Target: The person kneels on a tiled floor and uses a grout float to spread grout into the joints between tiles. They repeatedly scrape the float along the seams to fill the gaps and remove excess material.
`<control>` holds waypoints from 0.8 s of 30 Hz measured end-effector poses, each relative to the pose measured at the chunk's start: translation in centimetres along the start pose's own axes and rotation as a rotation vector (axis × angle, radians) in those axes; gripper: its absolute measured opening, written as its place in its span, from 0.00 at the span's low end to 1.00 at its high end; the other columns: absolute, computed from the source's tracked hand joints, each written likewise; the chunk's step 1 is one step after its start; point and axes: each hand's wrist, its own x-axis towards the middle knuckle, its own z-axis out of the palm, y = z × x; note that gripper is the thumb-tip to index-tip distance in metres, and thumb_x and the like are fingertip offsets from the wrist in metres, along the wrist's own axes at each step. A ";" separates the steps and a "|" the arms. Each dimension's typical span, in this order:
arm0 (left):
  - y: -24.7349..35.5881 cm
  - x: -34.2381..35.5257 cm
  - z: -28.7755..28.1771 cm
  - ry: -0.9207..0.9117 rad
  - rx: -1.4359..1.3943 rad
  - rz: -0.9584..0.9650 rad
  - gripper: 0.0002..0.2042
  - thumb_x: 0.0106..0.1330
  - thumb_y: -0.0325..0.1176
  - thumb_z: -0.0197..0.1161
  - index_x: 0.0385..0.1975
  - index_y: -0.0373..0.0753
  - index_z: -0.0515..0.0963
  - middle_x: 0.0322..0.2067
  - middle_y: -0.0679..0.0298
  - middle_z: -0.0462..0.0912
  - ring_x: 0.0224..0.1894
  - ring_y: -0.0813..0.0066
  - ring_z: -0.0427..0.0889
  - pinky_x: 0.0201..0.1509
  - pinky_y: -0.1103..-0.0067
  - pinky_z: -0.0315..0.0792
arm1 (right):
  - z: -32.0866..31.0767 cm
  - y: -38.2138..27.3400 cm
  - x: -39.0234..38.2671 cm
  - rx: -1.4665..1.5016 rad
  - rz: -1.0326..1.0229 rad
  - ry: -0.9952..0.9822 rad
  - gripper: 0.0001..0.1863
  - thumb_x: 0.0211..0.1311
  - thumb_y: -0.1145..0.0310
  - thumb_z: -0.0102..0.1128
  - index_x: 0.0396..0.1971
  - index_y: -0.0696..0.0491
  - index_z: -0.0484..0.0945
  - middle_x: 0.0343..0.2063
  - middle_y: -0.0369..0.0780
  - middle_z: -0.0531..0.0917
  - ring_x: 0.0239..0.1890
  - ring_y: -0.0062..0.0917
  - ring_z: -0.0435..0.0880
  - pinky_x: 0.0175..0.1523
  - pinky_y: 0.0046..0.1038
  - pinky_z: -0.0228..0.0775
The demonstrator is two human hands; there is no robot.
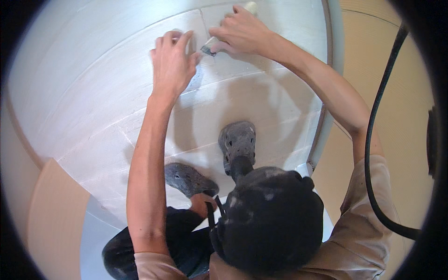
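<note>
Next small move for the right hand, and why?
I'd probably ease the tool along the joint: the right hand grips it, its dark end sits close to that line, and the left hand, apparently free, is close beside it. Contact with the floor isn't clear.

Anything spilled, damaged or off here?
Nothing plainly spilled or broken. Two oddities: a bluish patch on the pale floor beside the left hand, unlike its surroundings, though I can't tell stain from reflection; and pale smudges on the black clothing near the right shoe, contrasting sharply.
</note>
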 end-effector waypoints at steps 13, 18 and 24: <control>-0.4 2.9 3.5 0.098 -0.226 0.054 0.07 0.62 0.27 0.68 0.37 0.32 0.85 0.34 0.53 0.84 0.33 0.61 0.84 0.42 0.71 0.77 | 0.8 0.7 -0.2 0.283 -0.021 0.314 0.15 0.58 0.52 0.64 0.30 0.49 0.79 0.28 0.39 0.81 0.39 0.33 0.81 0.52 0.46 0.64; -0.4 2.9 3.9 0.219 -0.286 -0.019 0.06 0.60 0.25 0.66 0.35 0.31 0.85 0.29 0.54 0.83 0.30 0.61 0.81 0.39 0.70 0.75 | -0.4 2.3 1.7 0.176 -0.062 0.294 0.14 0.57 0.55 0.67 0.32 0.50 0.80 0.30 0.39 0.82 0.40 0.34 0.82 0.54 0.47 0.64; 1.4 2.6 4.0 0.220 -0.346 -0.173 0.04 0.57 0.23 0.65 0.31 0.30 0.85 0.26 0.55 0.82 0.31 0.58 0.79 0.38 0.68 0.74 | 0.3 2.9 2.1 0.238 -0.081 0.200 0.12 0.56 0.58 0.68 0.31 0.51 0.81 0.30 0.41 0.84 0.40 0.35 0.83 0.54 0.46 0.64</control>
